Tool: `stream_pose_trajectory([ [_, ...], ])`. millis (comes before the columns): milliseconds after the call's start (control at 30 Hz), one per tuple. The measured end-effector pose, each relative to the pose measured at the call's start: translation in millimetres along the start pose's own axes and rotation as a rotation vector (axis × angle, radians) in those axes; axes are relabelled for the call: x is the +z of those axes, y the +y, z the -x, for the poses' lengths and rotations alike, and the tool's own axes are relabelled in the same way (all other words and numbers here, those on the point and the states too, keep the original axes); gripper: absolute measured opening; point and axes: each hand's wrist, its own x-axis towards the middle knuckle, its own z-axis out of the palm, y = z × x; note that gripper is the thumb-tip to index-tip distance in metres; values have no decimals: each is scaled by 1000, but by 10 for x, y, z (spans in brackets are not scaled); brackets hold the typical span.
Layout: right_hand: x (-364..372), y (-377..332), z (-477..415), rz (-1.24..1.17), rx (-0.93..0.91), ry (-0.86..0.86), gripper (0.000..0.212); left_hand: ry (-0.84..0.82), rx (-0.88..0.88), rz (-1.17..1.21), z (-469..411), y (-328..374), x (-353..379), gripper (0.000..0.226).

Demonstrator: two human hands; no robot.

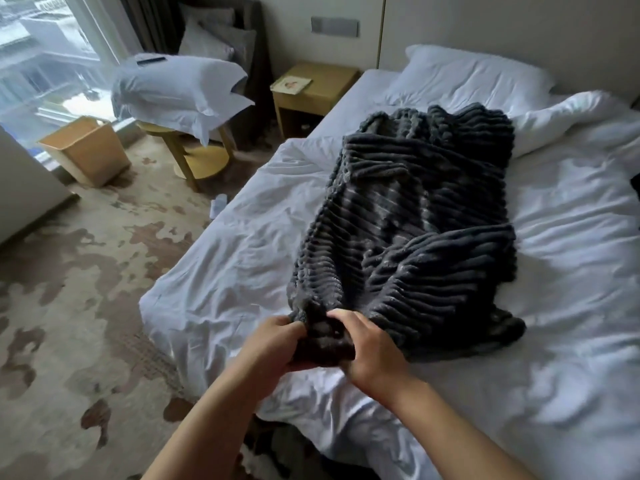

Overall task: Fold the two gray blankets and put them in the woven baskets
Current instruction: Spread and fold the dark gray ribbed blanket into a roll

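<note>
Gray blanket (408, 216) on rumpled white bed (225, 244); left grip (277, 344), right grip (370, 358) both pinching bunched near corner; patterned carpet (86, 306) alongside.

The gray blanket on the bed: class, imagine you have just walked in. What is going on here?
A person is working at the near edge of the bed. The left hand and the right hand both grip the bunched near end of the gray blanket. The rest of it lies rumpled along the bed toward the pillow, not yet folded flat. Only one blanket shows, and a tan bin stands on the carpet by the window.
</note>
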Motion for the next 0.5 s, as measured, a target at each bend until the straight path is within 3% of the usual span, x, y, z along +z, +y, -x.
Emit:
stream_pose_trajectory([
  [100, -16, 63, 109, 98, 78, 238, 32, -46, -19, 57, 235, 19, -56, 23],
  [300, -221, 278, 409, 323, 350, 404, 20, -269, -100, 421, 743, 21, -858, 27],
  [500, -20, 252, 1366, 515, 714, 455, 13, -111, 9, 399, 875, -442, -1706, 25],
])
